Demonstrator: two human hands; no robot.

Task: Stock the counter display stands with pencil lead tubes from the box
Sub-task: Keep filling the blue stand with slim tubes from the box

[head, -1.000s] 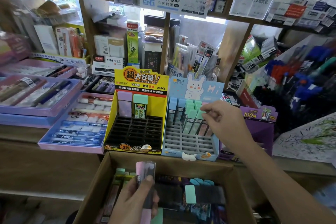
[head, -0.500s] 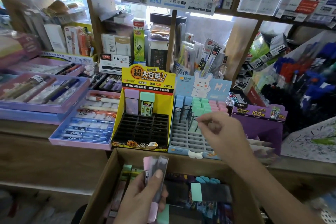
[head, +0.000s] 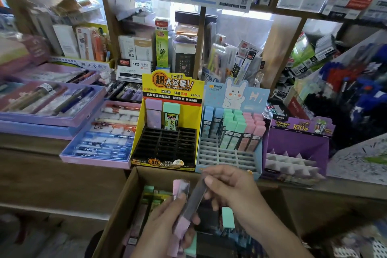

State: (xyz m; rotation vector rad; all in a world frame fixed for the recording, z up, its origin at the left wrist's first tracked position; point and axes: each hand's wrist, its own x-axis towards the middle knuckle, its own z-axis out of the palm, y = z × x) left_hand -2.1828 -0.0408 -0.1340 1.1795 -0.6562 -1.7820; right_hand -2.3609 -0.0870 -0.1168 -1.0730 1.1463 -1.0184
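Note:
Above the cardboard box (head: 123, 201), my left hand (head: 163, 228) grips a small bunch of pink-capped pencil lead tubes (head: 181, 192). My right hand (head: 232, 188) pinches the top of one dark tube (head: 196, 199) from that bunch. More tubes lie in the box, among them a mint-capped one (head: 227, 217). On the counter the yellow stand (head: 169, 123) holds two tubes at the back of its black grid. The blue rabbit stand (head: 230, 132) holds rows of blue, mint and pink tubes at the back; its front slots are bare.
A purple stand (head: 297, 144) sits right of the blue one. Purple and blue trays of pens (head: 100, 138) lie on the counter at left. Wooden shelves packed with stationery rise behind. A rack of blue and red pens (head: 351, 90) stands at right.
My right hand has come back from the blue rabbit stand, down to the bunch in my left hand, and now pinches a tube there. The camera view has shifted slightly.

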